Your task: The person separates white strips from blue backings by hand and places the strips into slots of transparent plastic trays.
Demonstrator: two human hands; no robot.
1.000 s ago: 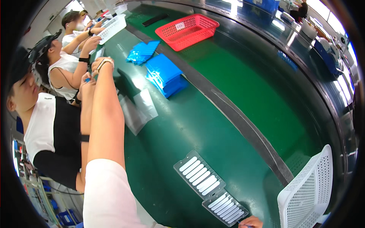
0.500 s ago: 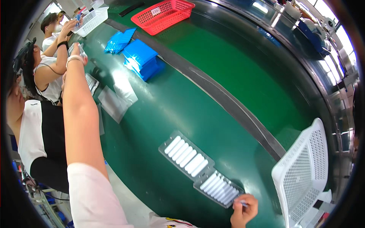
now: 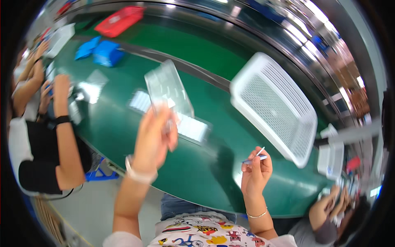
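Observation:
My left hand (image 3: 151, 136), smeared a little by motion, pinches the lower end of a clear plastic tray-like piece (image 3: 164, 82), raised above the table. Below and behind it lie two grey trays with rows of white rounded sticks, one tray (image 3: 140, 101) partly hidden by the clear piece and the other (image 3: 192, 128) just right of my left hand. Over to the right, my right hand (image 3: 257, 175) is closed on a small slim item (image 3: 256, 158), white and bluish-grey, held between thumb and fingers. Its exact kind is too small to make out.
A large white perforated basket (image 3: 279, 117) stands beyond my right hand. Far left are blue packets (image 3: 108, 52), a red basket (image 3: 120, 21) and clear bags (image 3: 96, 82) on the green table (image 3: 197, 173). Co-workers' arms (image 3: 63, 119) reach in at left, others (image 3: 325, 206) at lower right.
My left hand has come back from the far left and now holds the clear plastic piece over the trays. My right hand has lifted off the near tray. The view has swung right.

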